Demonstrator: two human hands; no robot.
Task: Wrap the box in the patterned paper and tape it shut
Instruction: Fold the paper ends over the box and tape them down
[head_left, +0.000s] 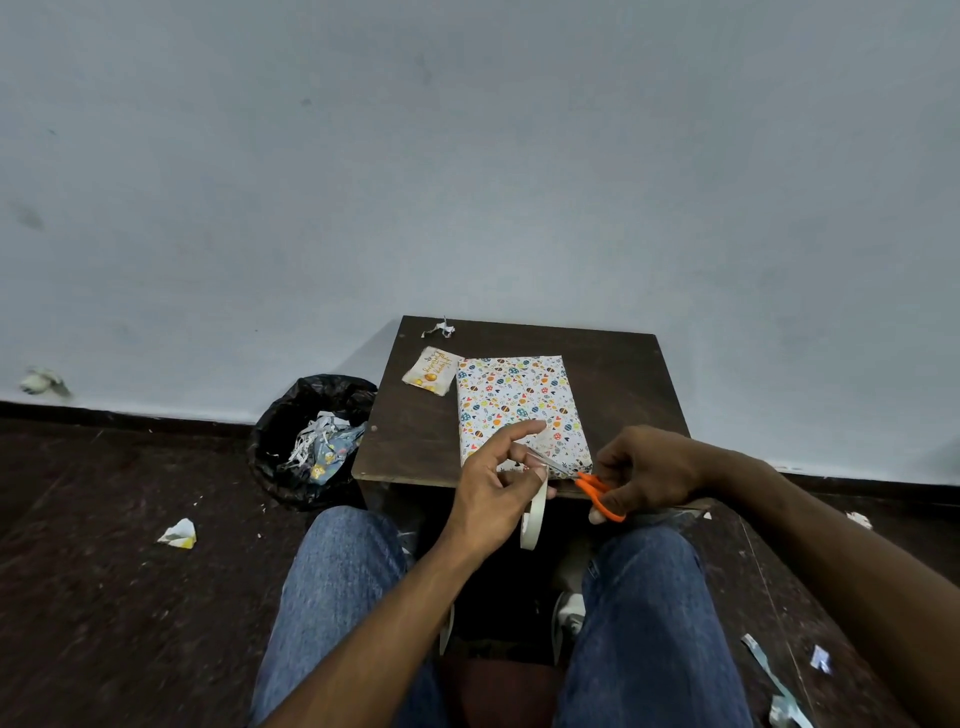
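Note:
The box (514, 400) lies flat on a small dark wooden table (623, 384), covered in white paper with coloured dots and hearts. My left hand (498, 483) is at the box's near edge, index finger stretched onto the paper, holding a strip of clear tape; the tape roll (535, 519) hangs below it. My right hand (644, 473) grips orange-handled scissors (597, 491), whose blades point left at the tape strip just off the box's near right corner.
A small printed card (432, 371) and a paper scrap (441, 328) lie at the table's far left. A black-lined bin (306, 431) with paper offcuts stands left of the table. Scraps litter the dark floor (104, 571). My knees are under the table's near edge.

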